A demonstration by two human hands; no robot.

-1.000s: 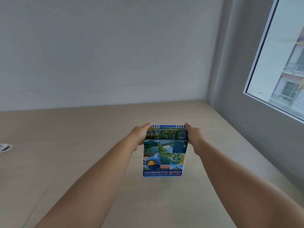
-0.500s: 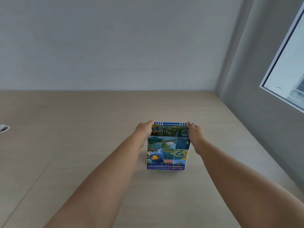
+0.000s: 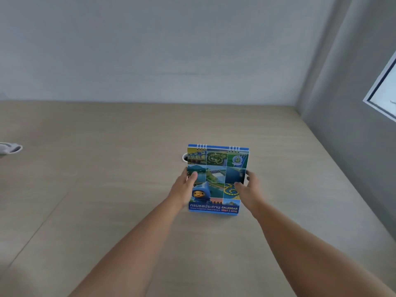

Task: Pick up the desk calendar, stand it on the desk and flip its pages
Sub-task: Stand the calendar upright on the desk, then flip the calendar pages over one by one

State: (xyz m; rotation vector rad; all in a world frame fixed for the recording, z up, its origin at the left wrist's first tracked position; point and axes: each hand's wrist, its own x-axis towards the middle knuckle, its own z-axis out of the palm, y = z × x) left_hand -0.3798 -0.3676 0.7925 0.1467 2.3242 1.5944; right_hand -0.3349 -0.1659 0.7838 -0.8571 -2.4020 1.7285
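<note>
The desk calendar stands upright on the light wooden desk, its blue cover of photo tiles and a blue cartoon figure facing me, white spiral rings along the top edge. My left hand grips its left side at mid height, thumb on the cover. On the right side my right hand holds it the same way, thumb on the front and fingers behind. The calendar's back is hidden.
A white-rimmed round cable hole in the desk shows just behind the calendar's upper left corner. A pale grey object lies at the far left edge. Walls close the desk at the back and right, with a window at the right.
Both hands have slid from the calendar's top corners down to its mid sides. The calendar now rests with its base on the desk, more upright, and the view has tilted down.
</note>
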